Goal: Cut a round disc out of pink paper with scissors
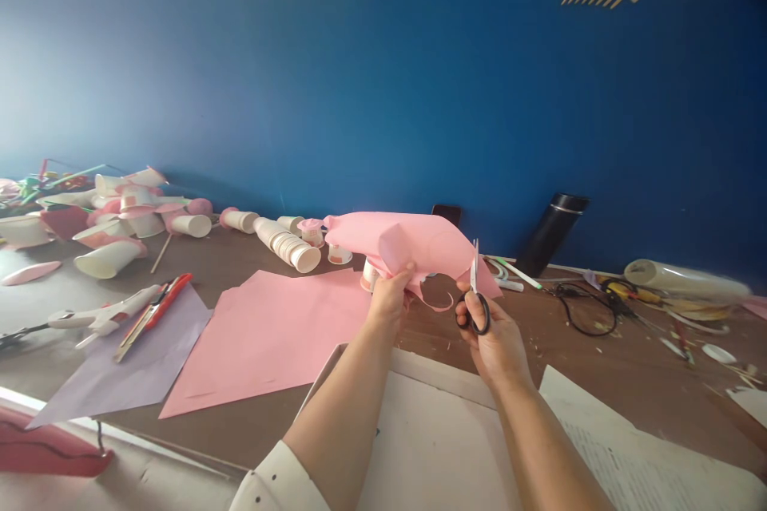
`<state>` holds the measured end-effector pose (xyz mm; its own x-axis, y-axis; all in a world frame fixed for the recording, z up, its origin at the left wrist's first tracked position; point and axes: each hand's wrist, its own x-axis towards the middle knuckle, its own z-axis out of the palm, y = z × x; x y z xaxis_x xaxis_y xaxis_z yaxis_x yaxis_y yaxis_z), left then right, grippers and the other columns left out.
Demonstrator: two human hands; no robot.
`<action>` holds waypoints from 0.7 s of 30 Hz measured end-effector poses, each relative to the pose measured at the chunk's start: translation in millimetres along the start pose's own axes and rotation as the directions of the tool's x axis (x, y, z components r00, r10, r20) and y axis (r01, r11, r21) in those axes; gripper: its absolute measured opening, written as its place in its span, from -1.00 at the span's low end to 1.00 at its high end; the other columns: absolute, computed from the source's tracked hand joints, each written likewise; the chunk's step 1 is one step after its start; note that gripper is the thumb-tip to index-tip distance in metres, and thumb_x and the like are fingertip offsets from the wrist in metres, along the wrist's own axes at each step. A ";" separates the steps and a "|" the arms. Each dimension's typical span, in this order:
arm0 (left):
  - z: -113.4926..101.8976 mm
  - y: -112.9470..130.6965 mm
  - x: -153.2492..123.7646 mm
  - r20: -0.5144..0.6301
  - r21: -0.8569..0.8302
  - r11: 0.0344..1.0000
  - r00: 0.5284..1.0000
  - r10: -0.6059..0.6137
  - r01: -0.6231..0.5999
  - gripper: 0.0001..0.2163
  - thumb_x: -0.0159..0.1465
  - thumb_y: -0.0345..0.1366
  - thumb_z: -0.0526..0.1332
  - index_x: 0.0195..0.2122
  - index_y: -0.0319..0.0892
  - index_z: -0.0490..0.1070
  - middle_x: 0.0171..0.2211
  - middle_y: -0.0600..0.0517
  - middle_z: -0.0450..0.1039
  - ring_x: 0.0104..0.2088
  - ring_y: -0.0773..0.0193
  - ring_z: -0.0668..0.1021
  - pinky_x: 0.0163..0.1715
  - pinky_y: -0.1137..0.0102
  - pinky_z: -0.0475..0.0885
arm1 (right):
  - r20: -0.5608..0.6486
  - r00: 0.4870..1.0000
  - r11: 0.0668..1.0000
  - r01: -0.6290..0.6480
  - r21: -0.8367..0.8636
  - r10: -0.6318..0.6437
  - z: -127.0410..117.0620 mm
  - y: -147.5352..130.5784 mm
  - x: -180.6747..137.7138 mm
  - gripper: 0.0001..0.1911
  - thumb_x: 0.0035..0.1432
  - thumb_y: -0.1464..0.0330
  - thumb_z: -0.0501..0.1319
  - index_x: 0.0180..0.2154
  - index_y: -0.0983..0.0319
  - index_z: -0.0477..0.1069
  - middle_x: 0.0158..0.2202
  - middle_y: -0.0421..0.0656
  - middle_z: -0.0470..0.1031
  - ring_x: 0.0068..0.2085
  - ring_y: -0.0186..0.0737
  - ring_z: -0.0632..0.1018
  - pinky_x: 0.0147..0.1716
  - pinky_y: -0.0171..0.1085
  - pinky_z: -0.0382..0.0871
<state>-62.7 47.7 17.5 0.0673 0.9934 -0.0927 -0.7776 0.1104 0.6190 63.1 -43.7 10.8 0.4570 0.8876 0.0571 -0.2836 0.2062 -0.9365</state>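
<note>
My left hand [392,293] grips a sheet of pink paper [431,243] by its lower edge, thumb on top. The sheet is held up off the table, bent, with a rounded cut-out and a thin curled strip hanging along its near edge. In my right hand [494,335] is a pair of scissors [474,299] with black handles, fingers through the loops. The blades point upward and touch or overlap the paper's right part; whether they are parted is hard to see. Behind the paper, a paper cup [368,275] is partly hidden.
Pink sheets [269,335] and a lilac sheet [149,367] lie left, with a red utility knife [153,315] and a white glue gun [105,311]. Stacked paper cups [288,245] stand behind. A black flask [551,235] leans against the blue panel [359,96]. Cables [590,311] lie right.
</note>
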 end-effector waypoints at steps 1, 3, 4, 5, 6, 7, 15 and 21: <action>0.1 0.4 0.1 -0.005 -0.002 1.000 1.000 -0.005 0.005 -0.55 0.07 -0.45 0.51 -0.01 -0.17 0.49 -0.25 -0.03 0.65 -0.23 0.16 0.69 -0.12 0.31 0.62 | -0.002 1.000 1.000 0.000 -0.006 0.000 -0.1 -0.2 -0.1 -0.55 -0.07 0.02 0.54 -0.26 0.20 0.63 -0.46 -0.21 0.51 -0.46 -0.35 0.43 -0.63 -0.42 0.03; 0.4 0.9 0.5 -0.013 -0.007 1.000 1.000 -0.012 0.012 -0.54 0.06 -0.45 0.52 -0.02 -0.17 0.49 -0.25 -0.03 0.65 -0.22 0.15 0.70 -0.11 0.31 0.63 | -0.005 1.000 1.000 0.000 -0.016 0.000 0.0 -0.9 -0.4 -0.55 -0.08 0.02 0.55 -0.29 0.20 0.63 -0.46 -0.21 0.51 -0.47 -0.36 0.43 -0.62 -0.42 0.03; 0.4 0.9 0.8 -0.019 -0.010 1.000 1.000 -0.012 0.012 -0.54 0.05 -0.45 0.52 -0.02 -0.17 0.49 -0.25 -0.03 0.65 -0.22 0.14 0.70 -0.10 0.31 0.63 | -0.006 1.000 1.000 -0.003 -0.019 0.003 0.0 -1.2 -0.5 -0.55 -0.09 0.02 0.55 -0.29 0.20 0.63 -0.47 -0.21 0.50 -0.47 -0.36 0.43 -0.62 -0.42 0.04; 0.3 0.8 1.3 -0.024 -0.013 1.000 1.000 -0.009 0.009 -0.54 0.05 -0.45 0.52 -0.02 -0.17 0.49 -0.25 -0.03 0.66 -0.21 0.14 0.70 -0.10 0.30 0.63 | -0.007 1.000 1.000 -0.005 -0.021 0.005 0.1 -1.5 -0.6 -0.55 -0.09 0.02 0.56 -0.28 0.19 0.64 -0.47 -0.21 0.50 -0.47 -0.37 0.43 -0.62 -0.43 0.04; 0.0 0.7 1.8 -0.028 -0.015 1.000 1.000 -0.002 0.002 -0.54 0.05 -0.45 0.52 -0.01 -0.17 0.49 -0.24 -0.04 0.66 -0.20 0.13 0.70 -0.10 0.30 0.63 | -0.008 1.000 1.000 -0.008 -0.022 0.008 0.1 -1.6 -0.6 -0.55 -0.10 0.02 0.56 -0.28 0.19 0.64 -0.47 -0.22 0.50 -0.47 -0.37 0.43 -0.62 -0.43 0.05; -0.3 0.5 2.4 -0.030 -0.017 1.000 1.000 0.006 -0.006 -0.54 0.05 -0.45 0.52 -0.02 -0.17 0.49 -0.24 -0.04 0.66 -0.20 0.12 0.70 -0.10 0.30 0.63 | -0.009 1.000 1.000 -0.012 -0.023 0.012 0.0 -1.6 -0.6 -0.55 -0.10 0.02 0.56 -0.28 0.19 0.65 -0.46 -0.21 0.50 -0.47 -0.37 0.43 -0.61 -0.43 0.05; -0.1 3.9 1.4 -0.026 -0.016 1.000 0.999 0.024 -0.024 -0.59 0.02 -0.43 0.53 -0.11 -0.22 0.50 -0.25 -0.07 0.67 -0.19 0.10 0.70 -0.06 0.27 0.61 | -0.007 1.000 0.999 -0.017 -0.037 0.017 -1.3 -0.3 -0.5 -0.48 -0.08 0.02 0.57 -0.13 0.17 0.69 -0.45 -0.21 0.50 -0.44 -0.38 0.43 -0.60 -0.47 0.11; 0.3 4.8 -0.3 0.010 -0.004 0.999 0.999 0.050 -0.050 -0.58 0.01 -0.35 0.56 -0.12 -0.23 0.52 -0.21 -0.11 0.67 -0.09 0.05 0.69 0.04 0.22 0.56 | -0.013 1.000 0.999 -0.014 -0.044 0.014 -2.2 2.1 -0.1 -0.51 -0.05 0.03 0.56 -0.12 0.16 0.69 -0.45 -0.21 0.52 -0.44 -0.37 0.45 -0.60 -0.46 0.11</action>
<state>-66.3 48.0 20.7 0.0346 0.9980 -0.0535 -0.7823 0.0604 0.6200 64.4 -44.3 8.1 0.4643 0.8848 0.0394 -0.2532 0.1753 -0.9514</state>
